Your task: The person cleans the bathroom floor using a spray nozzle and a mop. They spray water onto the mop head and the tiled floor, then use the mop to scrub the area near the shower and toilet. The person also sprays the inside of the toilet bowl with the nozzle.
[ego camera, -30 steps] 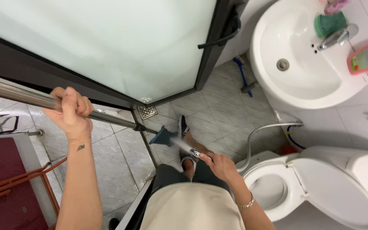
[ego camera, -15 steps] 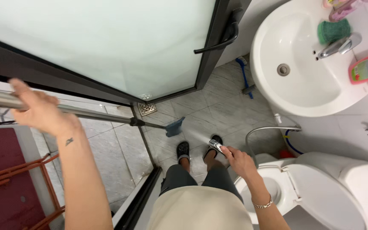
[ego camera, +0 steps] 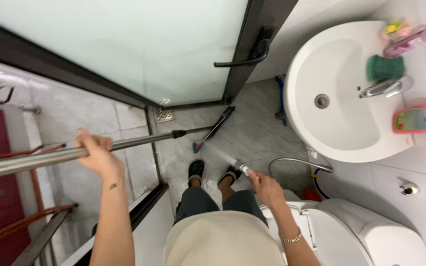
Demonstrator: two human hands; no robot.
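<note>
While your left hand point(ego camera: 96, 153) is closed around the long shiny metal pole point(ego camera: 50, 156) of the floor brush, the dark brush head point(ego camera: 216, 127) at its far end rests on the wet grey marble floor tiles point(ego camera: 252, 135), near the square metal drain point(ego camera: 164, 115). Your right hand point(ego camera: 265, 184) grips the small chrome spray nozzle point(ego camera: 241, 167) on its flexible metal hose point(ego camera: 294, 161), and a thin jet of water goes toward the brush head. I think the main risk is slipping: your feet in dark sandals point(ego camera: 196, 170) stand on the same wet tiles, just beside the jet. The one-handed hold on such a long pole looks weak, so the brush may skid or knock the dark-framed frosted glass door point(ego camera: 242, 59). Water may also splash onto the white toilet point(ego camera: 351, 231) beside you.
</note>
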